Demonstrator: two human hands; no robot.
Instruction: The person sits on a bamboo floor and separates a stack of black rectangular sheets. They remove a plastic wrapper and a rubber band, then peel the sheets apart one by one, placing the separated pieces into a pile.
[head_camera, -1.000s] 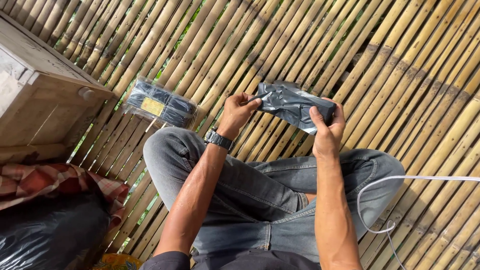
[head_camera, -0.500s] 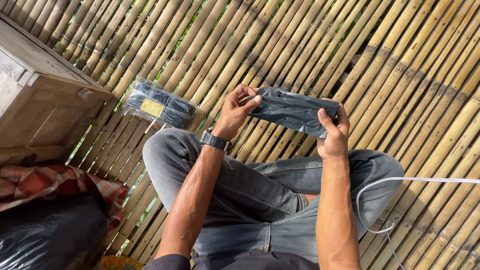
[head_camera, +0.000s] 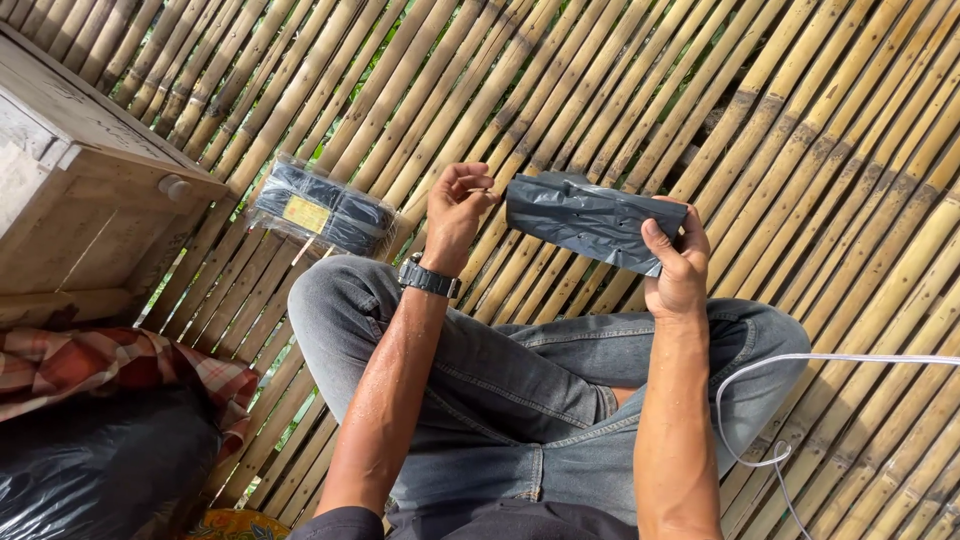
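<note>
My right hand (head_camera: 676, 262) grips the right end of a flat black plastic bag (head_camera: 590, 217) with small punched holes, held level above my knees. My left hand (head_camera: 455, 210), with a dark wristwatch (head_camera: 428, 277) on the wrist, is just off the bag's left edge, its fingers curled and pinched together; whether it holds anything small I cannot tell. A clear packet of black bags with a yellow label (head_camera: 322, 210) lies on the bamboo floor (head_camera: 800, 120) to the left of my left hand. I sit cross-legged in grey jeans (head_camera: 520, 400).
A wooden box (head_camera: 80, 190) stands at the left. A checked red cloth (head_camera: 110, 365) lies over a large black plastic sack (head_camera: 100, 470) at the bottom left. A thin white cord (head_camera: 800, 360) runs in from the right over my knee.
The bag has flattened out and moved slightly right. My left hand has come off the bag's left end and now hovers beside it with its fingers curled.
</note>
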